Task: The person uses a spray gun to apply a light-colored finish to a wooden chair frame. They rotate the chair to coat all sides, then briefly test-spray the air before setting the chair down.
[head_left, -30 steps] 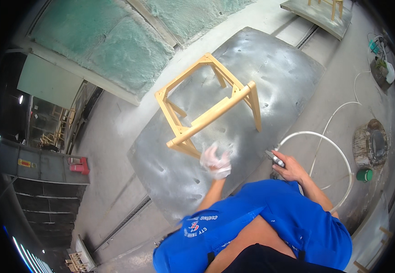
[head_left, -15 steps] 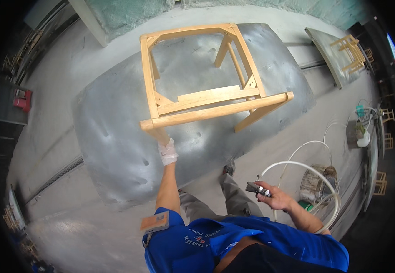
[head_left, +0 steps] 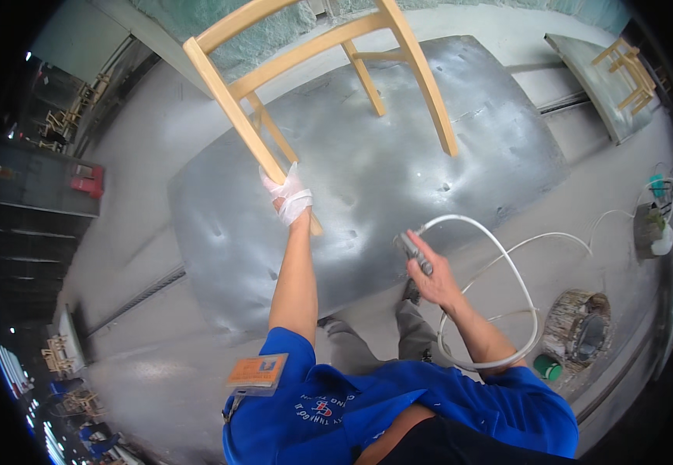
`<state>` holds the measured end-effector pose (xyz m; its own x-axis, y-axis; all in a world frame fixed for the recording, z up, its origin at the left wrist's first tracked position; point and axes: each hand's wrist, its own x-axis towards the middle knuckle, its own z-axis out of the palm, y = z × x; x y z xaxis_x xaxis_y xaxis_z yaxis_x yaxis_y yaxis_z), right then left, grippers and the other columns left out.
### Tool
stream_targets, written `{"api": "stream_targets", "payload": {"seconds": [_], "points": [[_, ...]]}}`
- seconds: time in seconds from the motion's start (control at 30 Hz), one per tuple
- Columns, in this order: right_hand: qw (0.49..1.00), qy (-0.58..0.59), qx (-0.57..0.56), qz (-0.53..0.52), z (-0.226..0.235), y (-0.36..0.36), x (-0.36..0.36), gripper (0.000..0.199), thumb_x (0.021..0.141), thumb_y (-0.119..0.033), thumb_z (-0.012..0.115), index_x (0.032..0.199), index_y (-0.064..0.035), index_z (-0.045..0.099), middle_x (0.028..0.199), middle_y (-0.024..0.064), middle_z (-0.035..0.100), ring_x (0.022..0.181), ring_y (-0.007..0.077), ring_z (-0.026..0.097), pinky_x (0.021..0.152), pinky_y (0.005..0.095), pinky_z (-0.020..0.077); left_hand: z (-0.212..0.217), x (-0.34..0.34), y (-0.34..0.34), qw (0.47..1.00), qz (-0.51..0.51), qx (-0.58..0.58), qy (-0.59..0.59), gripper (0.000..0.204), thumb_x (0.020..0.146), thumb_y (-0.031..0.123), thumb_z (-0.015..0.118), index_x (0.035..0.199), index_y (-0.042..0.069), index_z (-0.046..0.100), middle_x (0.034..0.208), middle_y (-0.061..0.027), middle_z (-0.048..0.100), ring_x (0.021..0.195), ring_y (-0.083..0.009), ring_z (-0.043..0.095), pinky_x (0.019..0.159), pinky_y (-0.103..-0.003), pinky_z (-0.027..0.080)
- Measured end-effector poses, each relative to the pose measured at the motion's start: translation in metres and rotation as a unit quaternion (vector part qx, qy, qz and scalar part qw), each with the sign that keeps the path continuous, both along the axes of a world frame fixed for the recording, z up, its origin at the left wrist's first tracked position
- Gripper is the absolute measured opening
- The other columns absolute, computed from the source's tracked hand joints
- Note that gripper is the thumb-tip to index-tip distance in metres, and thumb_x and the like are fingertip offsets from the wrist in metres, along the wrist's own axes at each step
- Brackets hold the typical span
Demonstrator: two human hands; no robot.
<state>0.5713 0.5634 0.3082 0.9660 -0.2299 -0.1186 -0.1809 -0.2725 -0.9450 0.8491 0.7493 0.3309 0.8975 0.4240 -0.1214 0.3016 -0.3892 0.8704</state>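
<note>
Head view: hose (head_left: pixel 534 310) loops near right hand (head_left: pixel 432 275); green tin (head_left: pixel 548 367) beside bucket (head_left: pixel 561 324).

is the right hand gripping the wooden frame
No, the right hand holds a grey spray gun apart from the wooden frame, which the gloved left hand grips.

1. A pale grey floor (head_left: pixel 119 240) stretches across the room, cut at left by a dark, narrow channel (head_left: pixel 136 301).
2. Rough-surfaced, greenish panels (head_left: pixel 270 46) form the far wall.
3. A wooden chair frame (head_left: pixel 632 68) rests on a low grey platform (head_left: pixel 578 89) at upper right.
4. Bright strip lights (head_left: pixel 11 366) glow against darkness at lower left, near more wooden furniture (head_left: pixel 57 354).
</note>
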Motion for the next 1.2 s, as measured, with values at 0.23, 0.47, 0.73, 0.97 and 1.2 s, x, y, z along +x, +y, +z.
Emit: {"api": "stream_targets", "payload": {"seconds": [0.23,0.47,0.73,0.97,1.2], "points": [[0.974,-0.031,0.204,-0.095,0.022,0.01,0.101,0.059,0.105,-0.028,0.06,0.161,-0.0169,0.046,0.09,0.0048,0.07,0.082,0.0138,0.065,0.083,0.0327,0.0534,-0.002,0.044,0.0,0.998,-0.005,0.063,-0.01,0.088,0.094,0.036,0.072,0.167,0.019,0.026,0.134,-0.0181,0.069,0.117,-0.0343,0.068,0.103,-0.043,0.05],[0.919,-0.137,0.341,-0.141,0.049,0.051,0.244,0.058,0.105,-0.03,0.061,0.16,-0.0174,0.047,0.089,0.0011,0.068,0.064,0.0078,0.054,0.052,0.0274,0.0453,0.0,0.065,0.002,0.999,0.004,0.044,-0.018,0.087,0.091,0.034,0.075,0.164,0.016,0.031,0.135,-0.0173,0.068,0.118,-0.0332,0.068,0.103,-0.043,0.05],[0.907,-0.175,0.353,-0.15,0.07,0.072,0.391,0.064,0.101,-0.031,0.067,0.16,-0.0185,0.045,0.096,0.0041,0.07,0.074,0.013,0.07,0.049,0.0306,0.0523,-0.007,0.071,0.0,0.997,0.022,0.073,-0.021,0.087,0.087,0.03,0.08,0.162,0.019,0.035,0.133,-0.0139,0.069,0.116,-0.0306,0.068,0.102,-0.043,0.051],[0.912,-0.063,0.384,-0.134,0.024,0.048,0.369,0.058,0.106,-0.027,0.062,0.16,-0.0188,0.043,0.092,0.002,0.066,0.073,0.0121,0.065,0.047,0.0288,0.0443,-0.003,0.08,-0.009,0.995,0.04,0.062,-0.061,0.075,0.094,0.034,0.074,0.157,0.012,0.042,0.133,-0.0165,0.069,0.119,-0.0322,0.067,0.103,-0.041,0.05],[0.904,0.102,0.391,-0.139,-0.043,0.004,0.239,0.06,0.108,-0.027,0.059,0.164,-0.0199,0.037,0.092,0.0013,0.063,0.08,0.0108,0.063,0.049,0.0267,0.0424,0.012,0.103,-0.018,0.995,0.084,-0.012,-0.047,0.075,0.091,0.051,0.078,0.148,0.01,0.054,0.115,-0.0108,0.069,0.096,-0.0216,0.068,0.088,-0.036,0.056]]}}
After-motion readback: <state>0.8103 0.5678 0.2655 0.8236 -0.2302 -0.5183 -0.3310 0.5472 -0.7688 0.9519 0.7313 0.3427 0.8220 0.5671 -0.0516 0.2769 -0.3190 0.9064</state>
